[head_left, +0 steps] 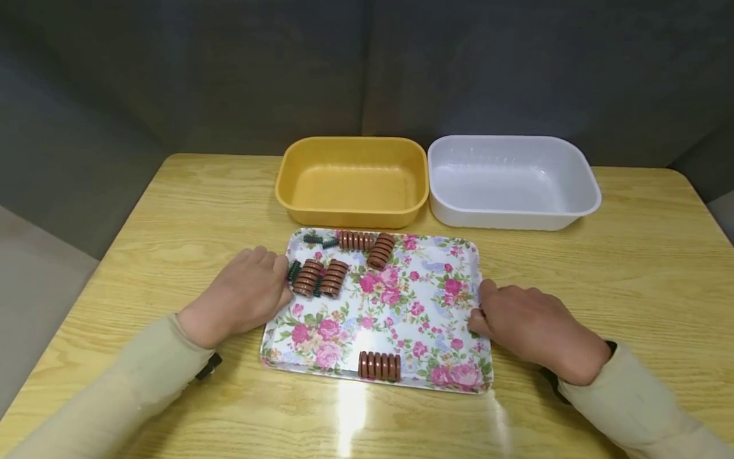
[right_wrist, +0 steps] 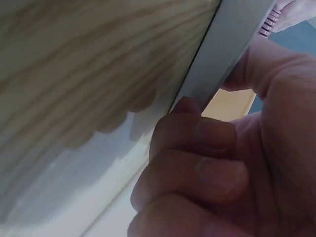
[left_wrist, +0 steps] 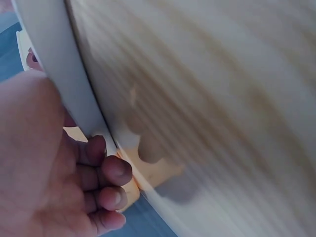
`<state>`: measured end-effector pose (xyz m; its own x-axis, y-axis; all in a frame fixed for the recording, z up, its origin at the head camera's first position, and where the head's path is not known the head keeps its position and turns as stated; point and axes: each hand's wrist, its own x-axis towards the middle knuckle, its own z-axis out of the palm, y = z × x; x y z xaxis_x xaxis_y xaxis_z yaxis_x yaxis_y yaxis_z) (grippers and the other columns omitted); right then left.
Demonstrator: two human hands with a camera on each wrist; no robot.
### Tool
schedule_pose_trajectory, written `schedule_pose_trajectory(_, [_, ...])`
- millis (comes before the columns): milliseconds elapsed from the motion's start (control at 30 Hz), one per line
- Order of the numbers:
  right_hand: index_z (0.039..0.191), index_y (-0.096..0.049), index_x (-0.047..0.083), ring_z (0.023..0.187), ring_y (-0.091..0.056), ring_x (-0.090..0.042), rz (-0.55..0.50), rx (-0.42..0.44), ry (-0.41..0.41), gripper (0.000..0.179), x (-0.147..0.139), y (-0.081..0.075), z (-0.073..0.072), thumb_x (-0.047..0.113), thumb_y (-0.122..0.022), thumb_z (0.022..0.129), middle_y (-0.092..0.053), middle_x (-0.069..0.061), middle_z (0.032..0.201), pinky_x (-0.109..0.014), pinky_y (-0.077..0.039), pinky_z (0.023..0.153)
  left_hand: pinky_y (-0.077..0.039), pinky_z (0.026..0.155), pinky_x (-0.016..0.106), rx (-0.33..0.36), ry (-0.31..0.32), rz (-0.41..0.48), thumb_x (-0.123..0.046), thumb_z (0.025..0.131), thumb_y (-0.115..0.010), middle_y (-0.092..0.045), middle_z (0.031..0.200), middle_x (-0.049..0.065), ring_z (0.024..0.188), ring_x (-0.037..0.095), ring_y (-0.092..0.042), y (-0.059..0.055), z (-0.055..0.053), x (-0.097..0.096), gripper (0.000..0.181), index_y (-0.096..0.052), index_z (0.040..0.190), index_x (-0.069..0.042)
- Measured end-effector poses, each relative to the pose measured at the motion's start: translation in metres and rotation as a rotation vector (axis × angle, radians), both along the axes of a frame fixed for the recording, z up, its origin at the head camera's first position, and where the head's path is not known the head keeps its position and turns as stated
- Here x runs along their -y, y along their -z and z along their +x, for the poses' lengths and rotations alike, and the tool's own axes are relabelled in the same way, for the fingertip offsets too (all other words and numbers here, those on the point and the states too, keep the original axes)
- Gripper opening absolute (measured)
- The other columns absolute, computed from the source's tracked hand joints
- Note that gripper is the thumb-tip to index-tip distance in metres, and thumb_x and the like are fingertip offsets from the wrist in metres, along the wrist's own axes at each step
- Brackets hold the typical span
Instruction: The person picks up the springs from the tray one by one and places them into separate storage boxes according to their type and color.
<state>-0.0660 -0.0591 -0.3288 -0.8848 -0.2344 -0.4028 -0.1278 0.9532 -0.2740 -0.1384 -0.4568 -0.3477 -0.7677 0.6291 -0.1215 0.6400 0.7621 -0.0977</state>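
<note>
A flower-patterned tray lies on the table between both hands. My left hand grips its left side, with curled fingers beside the pale tray edge in the left wrist view. On the opposite side my right hand pinches the rim, thumb on top; the right wrist view shows its fingers bent at the tray edge. Brown ribbed coils and small dark green springs sit in the tray's upper left. Another brown coil lies by the near rim.
Behind the tray stand a yellow plastic bin and a white plastic bin, side by side with nothing seen in them. A dark panel rises behind the wooden table.
</note>
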Motion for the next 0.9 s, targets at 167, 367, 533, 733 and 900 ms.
schedule_pose_trajectory(167, [0.081, -0.047, 0.013, 0.056, -0.031, -0.015, 0.011, 0.015, 0.008, 0.022, 0.0017, 0.0019, -0.0007, 0.027, -0.051, 0.098, -0.039, 0.001, 0.064, -0.031, -0.027, 0.05, -0.037, 0.072, 0.035, -0.008, 0.014, -0.005, -0.025, 0.099, -0.049, -0.04, 0.074, 0.004, 0.073, 0.021, -0.037, -0.0023, 0.0013, 0.0007, 0.025, -0.043, 0.083, -0.008])
schedule_pose_trajectory(367, [0.082, -0.047, 0.013, 0.056, -0.031, -0.015, 0.014, 0.016, 0.004, 0.023, 0.0008, 0.0051, -0.0011, 0.029, -0.051, 0.099, -0.039, 0.001, 0.065, -0.031, -0.027, 0.051, -0.04, 0.076, 0.036, -0.018, 0.028, -0.045, -0.028, 0.101, -0.048, -0.04, 0.075, 0.004, 0.075, 0.021, -0.037, -0.0042, 0.0006, 0.0012, 0.027, -0.042, 0.083, -0.008])
schedule_pose_trajectory(533, [0.083, -0.046, 0.014, 0.057, -0.03, -0.014, 0.003, 0.03, 0.01, 0.025, 0.0, 0.0062, -0.0007, 0.03, -0.05, 0.101, -0.038, 0.002, 0.066, -0.03, -0.025, 0.053, -0.037, 0.075, 0.035, -0.01, 0.036, -0.056, -0.028, 0.101, -0.047, -0.038, 0.075, 0.004, 0.075, 0.021, -0.036, -0.0038, -0.0016, 0.0024, 0.028, -0.041, 0.084, -0.007])
schedule_pose_trajectory(733, [0.087, -0.048, 0.013, 0.057, -0.034, -0.016, 0.018, 0.074, 0.04, 0.024, 0.0008, 0.0048, -0.0024, 0.031, -0.05, 0.101, -0.041, 0.0, 0.068, -0.03, -0.027, 0.054, -0.035, 0.072, 0.033, -0.038, 0.066, -0.052, -0.027, 0.1, -0.047, -0.037, 0.072, 0.004, 0.073, 0.021, -0.035, -0.0033, -0.0034, 0.0029, 0.029, -0.039, 0.082, -0.007])
schedule_pose_trajectory(900, [0.088, -0.047, 0.012, 0.056, -0.034, -0.016, 0.022, 0.098, 0.049, 0.024, 0.0024, 0.0042, -0.0039, 0.031, -0.048, 0.102, -0.041, -0.001, 0.068, -0.031, -0.028, 0.054, -0.034, 0.071, 0.033, -0.031, 0.077, -0.057, -0.027, 0.1, -0.046, -0.037, 0.072, 0.003, 0.072, 0.021, -0.035, -0.0049, -0.0044, 0.0043, 0.029, -0.039, 0.081, -0.007])
